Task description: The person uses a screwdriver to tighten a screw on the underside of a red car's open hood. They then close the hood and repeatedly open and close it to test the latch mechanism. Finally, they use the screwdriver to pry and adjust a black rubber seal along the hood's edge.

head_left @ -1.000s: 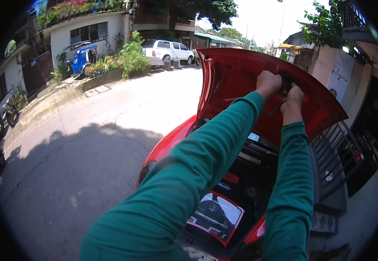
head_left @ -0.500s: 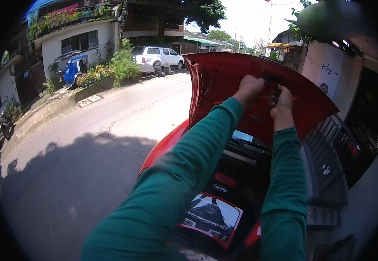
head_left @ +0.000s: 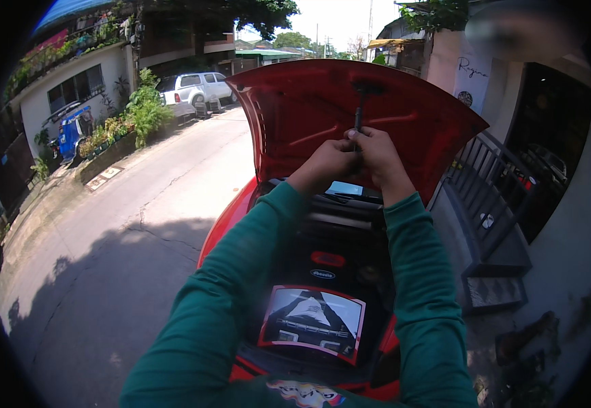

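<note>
Both hands meet beneath the raised red car lid point(head_left: 302, 109), at the lower end of a slim black rod point(head_left: 359, 121) with a wide dark head against the lid's underside. My left hand point(head_left: 324, 164) is closed, its fingertips at the rod's base. My right hand point(head_left: 379, 155) wraps the same end, thumb uppermost. The rod's exact kind is not clear, and the fingers hide its bottom. Below my forearms lies the car's open compartment, with a glossy framed panel point(head_left: 314, 323) and a red oval piece point(head_left: 327, 259).
Grey steps with a metal railing point(head_left: 489, 183) stand close at the right, beside a wall. To the left runs a concrete road point(head_left: 173, 173), partly shaded. A white pickup point(head_left: 200, 88), a blue tricycle point(head_left: 73, 132) and plants point(head_left: 147, 109) line its far side.
My hands have come together and lower in view, and the black rod now shows upright above them. The whole scene has shifted left as my head turned.
</note>
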Tool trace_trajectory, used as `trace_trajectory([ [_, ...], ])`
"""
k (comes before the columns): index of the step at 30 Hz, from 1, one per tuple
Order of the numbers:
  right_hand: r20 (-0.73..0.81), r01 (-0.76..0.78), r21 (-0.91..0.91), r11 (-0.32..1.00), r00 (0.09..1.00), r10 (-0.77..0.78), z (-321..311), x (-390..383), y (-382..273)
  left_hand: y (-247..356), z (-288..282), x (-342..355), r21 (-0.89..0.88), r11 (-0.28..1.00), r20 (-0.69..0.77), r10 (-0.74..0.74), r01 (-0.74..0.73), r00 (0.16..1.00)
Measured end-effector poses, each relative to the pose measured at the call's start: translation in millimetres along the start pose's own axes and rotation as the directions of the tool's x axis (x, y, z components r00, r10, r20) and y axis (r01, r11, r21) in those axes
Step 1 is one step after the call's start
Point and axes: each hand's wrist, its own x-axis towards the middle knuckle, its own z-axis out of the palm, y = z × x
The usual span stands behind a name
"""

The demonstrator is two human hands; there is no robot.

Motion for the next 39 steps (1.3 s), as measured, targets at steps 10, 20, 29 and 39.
trace_trajectory([
  [10,-0.115,-0.061,0.183,0.981,0.99,0.083,23.8,35.6,-29.1,41.9,-29.3,19.5,-0.18,0.984,-0.067,-0.026,0.014,0.997],
  [20,-0.303,0.067,0.255,0.965,0.953,0.014,47.4,-15.0,-18.5,57.4,-38.5,25.3,0.074,0.997,-0.065,-0.021,0.026,0.998],
  [29,-0.334,0.084,0.25,0.964,0.943,0.004,60.2,-58.0,-2.6,74.6,-21.4,24.4,0.267,0.964,-0.184,0.057,-0.006,0.981],
  [39,-0.288,0.077,0.552,0.83,0.952,0.103,71.2,-50.0,11.1,71.3,-41.1,55.2,0.226,0.972,-0.147,-0.033,0.067,0.988],
])
